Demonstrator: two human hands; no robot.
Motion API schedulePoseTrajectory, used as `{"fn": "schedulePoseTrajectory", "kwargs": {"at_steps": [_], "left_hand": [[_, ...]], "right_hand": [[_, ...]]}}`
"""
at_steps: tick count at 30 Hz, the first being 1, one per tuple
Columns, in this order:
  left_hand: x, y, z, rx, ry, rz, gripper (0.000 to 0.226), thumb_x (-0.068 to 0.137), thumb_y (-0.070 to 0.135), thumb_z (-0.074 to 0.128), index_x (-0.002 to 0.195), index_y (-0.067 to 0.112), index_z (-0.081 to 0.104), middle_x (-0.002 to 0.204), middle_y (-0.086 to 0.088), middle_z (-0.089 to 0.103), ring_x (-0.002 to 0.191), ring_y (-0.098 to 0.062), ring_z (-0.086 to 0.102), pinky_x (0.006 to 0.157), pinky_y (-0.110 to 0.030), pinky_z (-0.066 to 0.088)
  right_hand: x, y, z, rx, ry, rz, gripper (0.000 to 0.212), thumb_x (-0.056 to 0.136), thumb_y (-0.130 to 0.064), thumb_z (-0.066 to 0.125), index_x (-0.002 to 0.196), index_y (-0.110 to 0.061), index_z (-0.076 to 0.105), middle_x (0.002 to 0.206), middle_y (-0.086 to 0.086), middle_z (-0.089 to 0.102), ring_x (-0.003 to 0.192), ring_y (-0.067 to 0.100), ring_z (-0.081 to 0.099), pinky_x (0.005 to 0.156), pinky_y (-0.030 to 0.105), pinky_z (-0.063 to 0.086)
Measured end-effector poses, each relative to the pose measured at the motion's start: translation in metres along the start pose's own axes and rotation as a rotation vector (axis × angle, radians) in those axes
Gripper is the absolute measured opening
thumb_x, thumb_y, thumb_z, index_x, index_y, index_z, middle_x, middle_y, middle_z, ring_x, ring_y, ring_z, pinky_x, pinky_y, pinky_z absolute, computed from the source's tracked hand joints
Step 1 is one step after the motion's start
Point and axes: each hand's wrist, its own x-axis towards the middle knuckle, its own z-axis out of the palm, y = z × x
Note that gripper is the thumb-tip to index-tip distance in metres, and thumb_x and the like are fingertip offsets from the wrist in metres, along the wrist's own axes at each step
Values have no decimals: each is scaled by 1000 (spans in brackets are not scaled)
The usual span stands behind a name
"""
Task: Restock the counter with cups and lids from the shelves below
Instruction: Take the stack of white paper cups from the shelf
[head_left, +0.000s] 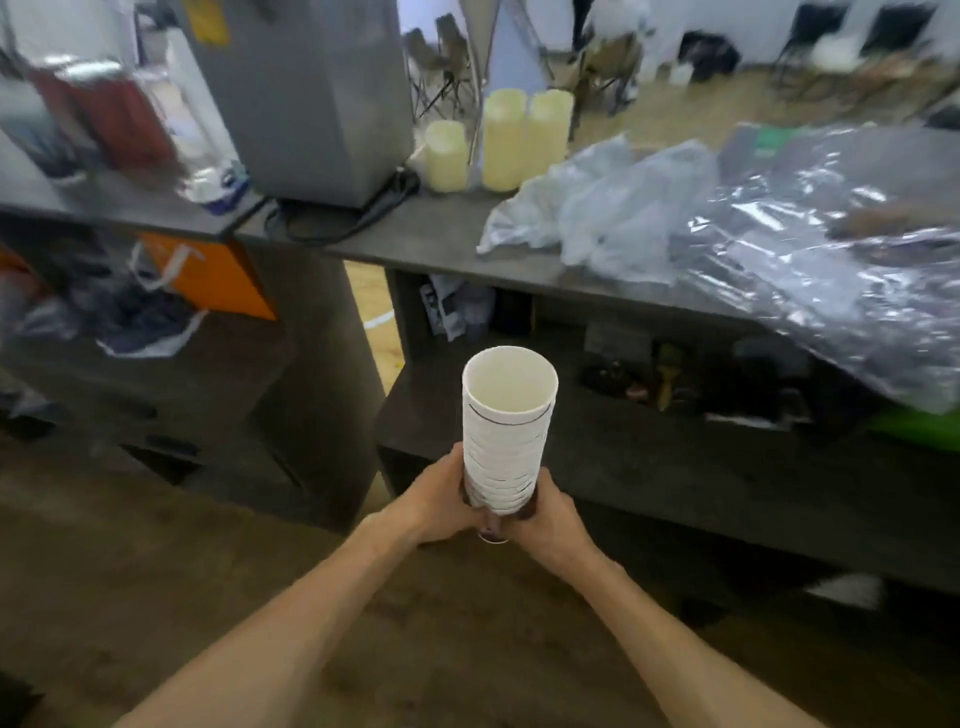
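Behind the long dark grey surface (441, 234), blurred chairs and pale flooring are showing, while a tall grey metal machine (306, 98), three cream pillar candles (501, 137) and a heap of crinkled clear plastic bags (727, 234) are crowding its top. Below and in front of it, the left hand (436, 501) and right hand (545, 522) are both curling round the bottom of a tall nested stack of white paper cups (506, 431), holding it upright in the air, level with the dark lower shelves (675, 395) and not yet on the surface. Gripped only at its base, the stack is looking top-heavy; tilting it could be sliding upper cups loose, and the bags are leaving little bare room for setting it down, so it may be tipping there. No writing is readable: only a thin dark line is ringing the top cup, and labels elsewhere are too blurred.
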Motion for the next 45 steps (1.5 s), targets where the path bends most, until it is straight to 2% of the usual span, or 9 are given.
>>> {"fn": "schedulePoseTrajectory", "kwargs": {"at_steps": [2,9,13,21,27,31,35,41,45], "left_hand": [[10,47,25,21,-33,70,92,68,53,87,144,40,36,142,15,53,126,-10,55,108,-38,48],[36,213,171,0,-140,314,88,67,53,88,139,49,38,137,21,56,124,-5,57,103,-38,52],[48,323,250,10,-238,505,95,63,48,91,142,41,38,137,19,57,127,-3,55,106,-40,50],[77,510,384,77,-370,770,80,70,39,89,138,26,48,132,11,61,119,-6,59,102,-38,52],[109,615,468,-13,-453,851,66,74,33,87,131,30,54,129,13,65,116,-3,61,100,-28,52],[154,687,514,-3,-454,892,57,73,36,88,118,33,55,114,21,63,99,7,61,89,-20,51],[197,750,549,-39,-416,907,81,67,48,87,136,29,49,131,13,62,118,-8,61,98,-40,54],[247,824,567,-15,-295,874,73,78,42,81,137,21,42,129,2,63,115,-18,61,92,-39,54],[279,854,581,-38,-217,776,66,86,32,74,141,15,40,133,-3,62,119,-23,60,92,-32,49]], "right_hand": [[-31,29,-47,70,53,-136,86,72,-33,88,143,-27,40,134,-8,59,120,14,59,97,35,53],[-122,143,-225,-6,306,-110,75,75,-33,85,136,-23,43,125,-5,64,108,15,64,94,38,57],[-179,208,-329,-30,499,-47,78,70,-38,85,135,-24,43,123,-4,66,108,20,65,88,43,58],[-268,299,-492,-32,752,26,76,74,-34,85,137,-25,45,119,-13,63,107,11,63,89,28,52],[-293,349,-598,-30,859,52,61,76,-29,84,123,-42,46,117,-19,61,102,-1,59,97,26,47],[-291,379,-682,-25,906,47,54,78,-24,84,110,-52,49,103,-31,62,91,-22,57,79,2,43],[-275,407,-766,-20,963,92,73,68,-37,82,131,-31,47,113,-15,68,100,4,67,74,19,55],[-232,421,-869,3,967,49,73,65,-39,81,131,-31,50,111,-13,70,101,7,67,86,34,58],[-190,430,-917,71,981,-6,67,64,-48,75,125,-29,55,104,-10,73,95,7,69,82,32,59]]}}
